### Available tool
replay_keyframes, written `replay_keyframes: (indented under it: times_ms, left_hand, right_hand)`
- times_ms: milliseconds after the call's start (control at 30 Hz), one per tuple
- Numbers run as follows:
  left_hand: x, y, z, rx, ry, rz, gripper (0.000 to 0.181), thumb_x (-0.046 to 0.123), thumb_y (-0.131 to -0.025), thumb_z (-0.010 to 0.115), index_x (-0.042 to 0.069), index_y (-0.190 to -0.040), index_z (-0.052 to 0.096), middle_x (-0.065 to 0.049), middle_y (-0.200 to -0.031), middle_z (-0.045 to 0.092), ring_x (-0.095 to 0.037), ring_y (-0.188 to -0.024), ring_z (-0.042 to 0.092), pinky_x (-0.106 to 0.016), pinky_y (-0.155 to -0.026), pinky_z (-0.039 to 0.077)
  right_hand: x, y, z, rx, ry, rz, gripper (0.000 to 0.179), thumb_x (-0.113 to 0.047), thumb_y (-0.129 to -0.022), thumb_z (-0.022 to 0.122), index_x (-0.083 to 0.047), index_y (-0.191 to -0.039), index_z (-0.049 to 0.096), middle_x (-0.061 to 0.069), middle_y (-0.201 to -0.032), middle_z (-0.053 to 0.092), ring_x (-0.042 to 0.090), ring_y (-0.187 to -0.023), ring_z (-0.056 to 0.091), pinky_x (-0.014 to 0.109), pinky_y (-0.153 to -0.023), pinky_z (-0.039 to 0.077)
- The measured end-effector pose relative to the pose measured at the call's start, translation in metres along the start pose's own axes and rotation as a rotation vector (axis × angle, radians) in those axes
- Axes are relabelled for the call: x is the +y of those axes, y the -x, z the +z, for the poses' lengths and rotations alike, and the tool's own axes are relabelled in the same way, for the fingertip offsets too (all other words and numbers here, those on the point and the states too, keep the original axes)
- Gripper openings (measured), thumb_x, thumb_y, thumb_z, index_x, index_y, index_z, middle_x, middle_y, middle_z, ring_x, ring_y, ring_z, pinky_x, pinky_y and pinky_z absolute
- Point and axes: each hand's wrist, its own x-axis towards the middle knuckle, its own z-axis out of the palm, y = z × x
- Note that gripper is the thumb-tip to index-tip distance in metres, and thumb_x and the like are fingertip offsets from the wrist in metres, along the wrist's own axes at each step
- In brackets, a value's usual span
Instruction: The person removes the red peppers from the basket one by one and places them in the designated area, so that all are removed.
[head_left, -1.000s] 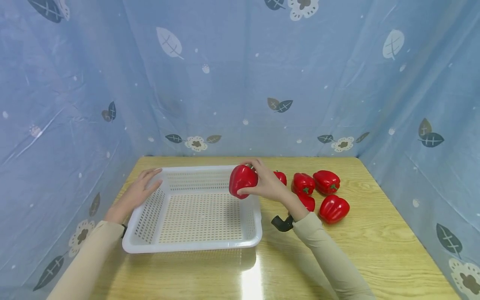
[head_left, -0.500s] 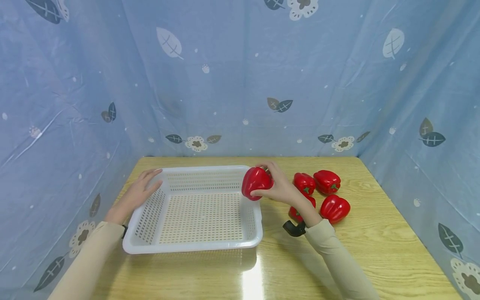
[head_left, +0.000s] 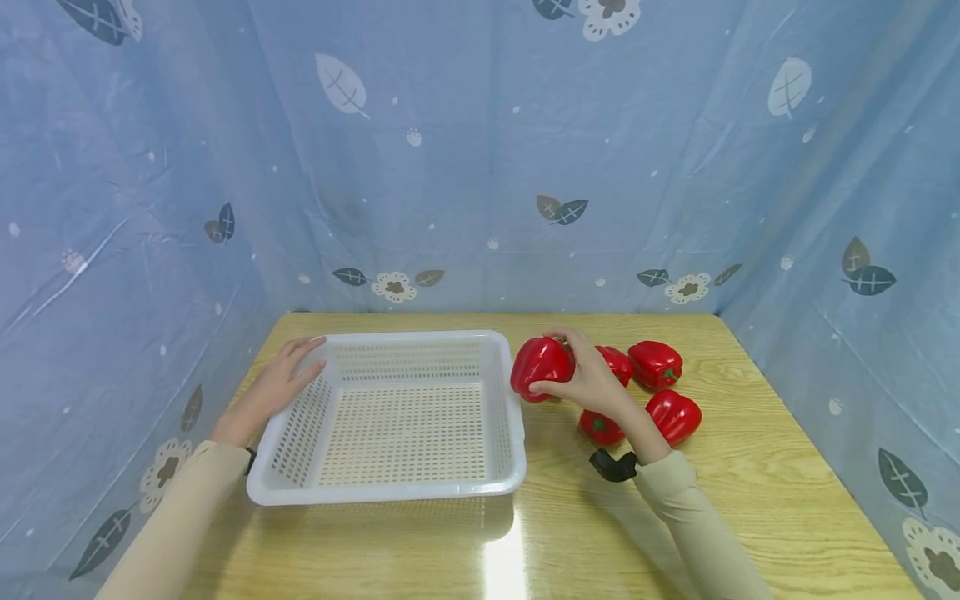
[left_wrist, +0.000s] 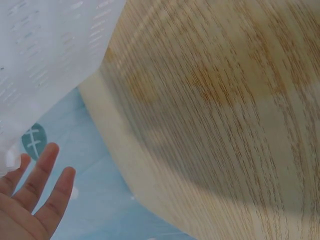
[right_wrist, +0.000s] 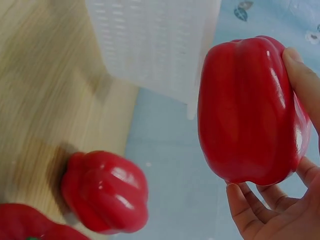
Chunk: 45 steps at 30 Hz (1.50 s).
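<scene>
A glossy red bell pepper is held in my right hand, up at the right rim of the white plastic basket. In the right wrist view the thumb lies on one side of this bell pepper and the fingers on the other. My left hand rests at the basket's back left corner, thumb over the inner side. Its fingers look straight and spread beside the basket in the left wrist view. Bare slotted floor shows inside the basket.
Several more red bell peppers lie on the wooden table to the right, including one at the back and one at the front right. My right forearm and hand partly cover some. A blue patterned curtain surrounds the table.
My right hand has moved right with the bell pepper, from over the basket's right part to its right rim. The left hand and the basket have stayed put.
</scene>
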Motion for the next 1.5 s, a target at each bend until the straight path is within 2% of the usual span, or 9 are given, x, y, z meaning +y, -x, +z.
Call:
replay_keyframes:
  times_ms: [467, 700, 1100, 1333, 1500]
  left_hand:
    - [0.000, -0.001, 0.001, 0.002, -0.005, -0.010, 0.059, 0.041, -0.097, 0.042, 0.015, -0.147, 0.026, -0.020, -0.150, 0.018, -0.048, -0.132, 0.024, -0.068, -0.098, 0.024]
    - [0.001, 0.000, 0.000, 0.003, 0.002, -0.014, 0.060, 0.043, -0.097, 0.042, 0.014, -0.147, 0.025, -0.020, -0.150, 0.018, -0.048, -0.132, 0.024, -0.068, -0.099, 0.023]
    - [-0.001, -0.002, 0.001, -0.008, -0.001, -0.017, 0.061, 0.043, -0.097, 0.043, 0.015, -0.148, 0.024, -0.021, -0.150, 0.017, -0.048, -0.132, 0.022, -0.068, -0.098, 0.024]
    - [0.000, -0.002, -0.001, -0.027, -0.024, -0.011, 0.064, 0.045, -0.096, 0.043, 0.014, -0.148, 0.022, -0.021, -0.150, 0.016, -0.049, -0.131, 0.023, -0.069, -0.098, 0.024]
    - [0.000, -0.003, -0.003, -0.045, -0.051, -0.016, 0.068, 0.052, -0.094, 0.042, 0.015, -0.148, 0.022, -0.022, -0.150, 0.016, -0.049, -0.132, 0.022, -0.070, -0.097, 0.024]
  right_hand:
    - [0.024, 0.016, -0.001, -0.003, 0.027, 0.004, 0.080, -0.039, -0.067, 0.082, -0.015, -0.130, 0.039, 0.004, -0.125, 0.046, 0.025, -0.107, 0.050, 0.042, -0.079, 0.054]
    - [0.032, 0.022, 0.001, -0.050, 0.050, 0.015, 0.076, -0.040, -0.067, 0.081, -0.016, -0.128, 0.041, 0.005, -0.120, 0.046, 0.025, -0.106, 0.049, 0.041, -0.078, 0.054]
    - [0.044, 0.031, 0.014, -0.120, 0.173, -0.001, 0.075, -0.050, -0.066, 0.078, -0.021, -0.125, 0.043, 0.007, -0.121, 0.047, 0.024, -0.108, 0.051, 0.045, -0.084, 0.052]
    - [0.045, 0.033, 0.020, -0.154, 0.218, -0.026, 0.076, -0.052, -0.065, 0.078, -0.021, -0.126, 0.045, 0.006, -0.122, 0.048, 0.024, -0.107, 0.053, 0.045, -0.082, 0.052]
    - [0.048, 0.035, 0.024, -0.180, 0.301, -0.033, 0.076, -0.055, -0.065, 0.077, -0.023, -0.127, 0.046, 0.004, -0.122, 0.048, 0.024, -0.105, 0.053, 0.044, -0.081, 0.052]
